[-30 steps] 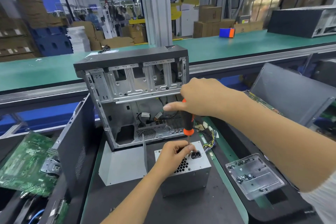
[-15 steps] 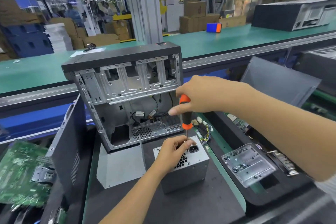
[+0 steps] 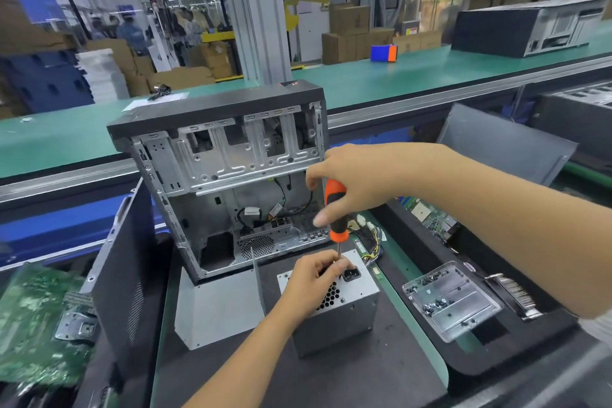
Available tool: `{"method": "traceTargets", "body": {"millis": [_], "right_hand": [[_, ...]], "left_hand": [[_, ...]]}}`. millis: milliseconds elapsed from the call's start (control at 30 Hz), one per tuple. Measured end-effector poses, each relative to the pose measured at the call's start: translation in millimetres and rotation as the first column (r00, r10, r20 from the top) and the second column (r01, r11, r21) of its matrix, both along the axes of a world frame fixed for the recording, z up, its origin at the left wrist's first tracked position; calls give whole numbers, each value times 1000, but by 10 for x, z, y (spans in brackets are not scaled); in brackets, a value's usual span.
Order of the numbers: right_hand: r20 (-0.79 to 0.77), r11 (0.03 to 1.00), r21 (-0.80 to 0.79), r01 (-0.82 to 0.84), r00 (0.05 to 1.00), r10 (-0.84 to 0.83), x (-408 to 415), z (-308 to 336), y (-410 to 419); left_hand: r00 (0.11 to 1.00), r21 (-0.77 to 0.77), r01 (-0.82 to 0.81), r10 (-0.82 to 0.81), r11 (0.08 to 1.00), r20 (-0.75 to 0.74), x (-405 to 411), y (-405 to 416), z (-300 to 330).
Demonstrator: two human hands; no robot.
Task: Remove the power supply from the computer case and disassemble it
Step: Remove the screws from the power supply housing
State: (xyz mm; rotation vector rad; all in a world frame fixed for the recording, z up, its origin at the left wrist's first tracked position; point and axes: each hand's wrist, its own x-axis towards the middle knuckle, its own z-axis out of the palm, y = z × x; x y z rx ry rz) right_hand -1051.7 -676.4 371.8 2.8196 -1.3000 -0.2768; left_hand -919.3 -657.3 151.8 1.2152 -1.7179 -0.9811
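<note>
Behind the power supply [image 3: 334,311] stands the big computer case [image 3: 231,182], open on the side facing us and with a bare gap low down inside, so the first job looks done: the grey box is out of the case and sits alone on the dark mat [image 3: 298,371], just in front of it. Right of the power supply lies a clear tray [image 3: 452,305] with small dark screws in it, so I think some screws are already out. Taking the box apart looks only begun, because its metal cover is still on. On top of the power supply the left hand [image 3: 311,281] rests with its fingers curled around the thin metal tip of the screwdriver [image 3: 336,212], guiding it to a spot near the black plug socket. Above the power supply the right hand [image 3: 354,182] grips the orange and black handle, holding the tool straight up. I cannot see the screw itself.
</note>
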Motion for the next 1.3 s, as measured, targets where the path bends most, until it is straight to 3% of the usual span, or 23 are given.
{"method": "traceTargets", "body": {"millis": [100,167,233,400,500,567,667,767,867,1000,1167,1233,1300], "right_hand": [[-93,952,-292,90,988,-122,83,-82,20],[-123,931,-363,45,988,-96,108,-132,23],[-119,951,-310,9,992,-48,87,-147,19],[-99,994,37,-100,990,103,-20,-26,3],[-39,986,91,-137,989,141,-56,-3,21],[19,996,16,-88,996,87,-69,-56,15],[-1,966,-255,38,999,-40,-40,-125,10],[-43,923,-385,21,998,-41,6,-144,-9],[-83,946,-323,-26,997,-1,10,-136,-33],[-98,991,-71,-114,989,107,-44,-46,-46],[-59,975,145,-166,983,176,-67,34,-36],[-30,976,171,-138,989,145,-80,41,-37],[-5,993,92,-67,998,68,-91,32,-38]], "left_hand": [[999,-20,-16,17,1000,40,-7,8,12],[998,-23,-21,22,1000,51,-11,14,12],[999,-16,-17,18,1000,48,-23,21,16],[999,-12,-18,18,1000,45,-31,22,5],[999,-9,-22,22,1000,32,-36,19,-1],[999,-3,-26,26,1000,31,-38,7,-4],[998,-4,-36,36,999,51,-32,-4,-16],[997,-12,-43,43,999,57,-32,-6,-32],[998,0,-48,48,999,47,-32,-20,-41],[998,4,-42,42,999,51,-24,-38,-56],[995,3,-62,62,998,74,-22,-44,-55],[995,4,-69,69,998,76,-26,-40,-58],[995,14,-72,71,997,68,-32,-38,-55]]}}
